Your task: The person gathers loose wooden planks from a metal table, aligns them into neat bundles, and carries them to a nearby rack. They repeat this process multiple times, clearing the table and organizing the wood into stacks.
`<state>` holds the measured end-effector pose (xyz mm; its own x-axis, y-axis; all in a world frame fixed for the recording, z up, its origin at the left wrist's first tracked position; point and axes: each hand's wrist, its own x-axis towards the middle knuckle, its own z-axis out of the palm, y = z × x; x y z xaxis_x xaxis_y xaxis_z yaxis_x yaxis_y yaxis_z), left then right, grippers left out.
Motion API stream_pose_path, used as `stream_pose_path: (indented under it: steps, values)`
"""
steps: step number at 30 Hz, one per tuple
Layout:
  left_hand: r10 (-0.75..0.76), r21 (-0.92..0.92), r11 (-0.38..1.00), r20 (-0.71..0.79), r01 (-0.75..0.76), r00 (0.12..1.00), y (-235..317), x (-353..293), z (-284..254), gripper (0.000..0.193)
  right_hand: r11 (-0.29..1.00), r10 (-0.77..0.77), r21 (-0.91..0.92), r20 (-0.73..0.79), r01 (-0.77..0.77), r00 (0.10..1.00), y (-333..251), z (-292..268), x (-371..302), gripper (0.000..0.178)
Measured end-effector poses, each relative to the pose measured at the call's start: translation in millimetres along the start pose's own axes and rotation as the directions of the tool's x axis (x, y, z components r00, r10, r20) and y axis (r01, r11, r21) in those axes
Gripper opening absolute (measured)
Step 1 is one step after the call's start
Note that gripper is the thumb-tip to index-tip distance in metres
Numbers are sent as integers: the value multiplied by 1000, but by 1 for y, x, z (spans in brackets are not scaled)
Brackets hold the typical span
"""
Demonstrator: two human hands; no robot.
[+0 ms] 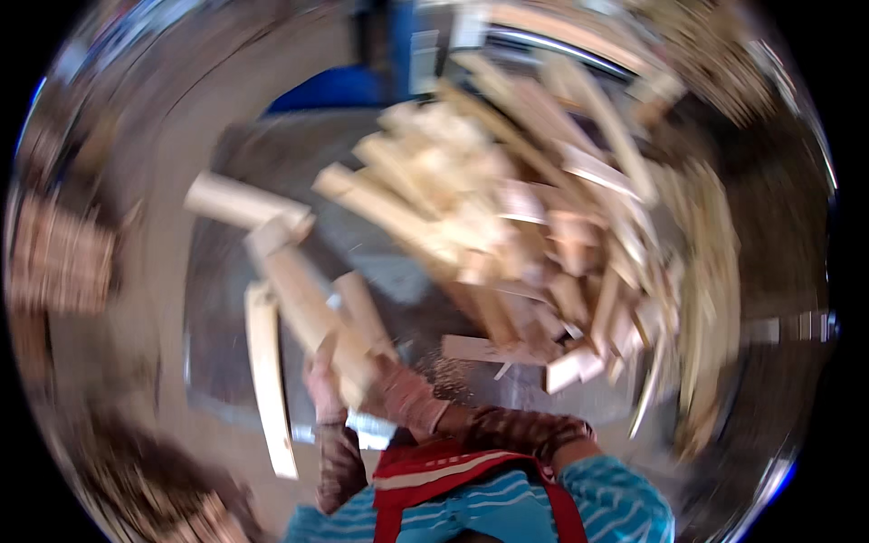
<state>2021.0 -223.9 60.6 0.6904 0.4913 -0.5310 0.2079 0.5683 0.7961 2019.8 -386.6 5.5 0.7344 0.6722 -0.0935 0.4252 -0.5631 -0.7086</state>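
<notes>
Clamping a board (310,303), left fingers (321,373) and right fingers (389,378) are at a table (215,326) bearing heaped wood (529,240).

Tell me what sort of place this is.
Probably a woodworking shop: a heap of cut wood covers much of the worktable, what look like wood shavings lie near its front, and a blurred wood stack stands left.

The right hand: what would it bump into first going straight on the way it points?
The right hand would likely meet the wooden board that it seems to hold; blur leaves depth unclear.
</notes>
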Motion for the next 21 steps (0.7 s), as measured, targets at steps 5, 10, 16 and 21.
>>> stream_pose_path:
  steps: [5, 10, 16, 21]
  values:
    - [142, 6, 990, 70, -143, 987, 11, -38, 15, 68, 963, 21, 269, -87, 3, 996, -7, -71, -30, 83]
    - [277, 100, 943, 296, -318, 914, 51, -97, 97, 77, 627, 183, 777, -76, -57, 980, -47, -139, -65, 63]
    - [473, -36, 835, 556, -550, 683, 51, -174, 186, 70, 562, 200, 819, -269, 115, 942, -51, -188, -134, 70]
    - [385, 1, 805, 761, -593, 523, 11, -238, 245, 67, 481, 250, 781, -557, 397, 792, -27, -259, -216, 69]
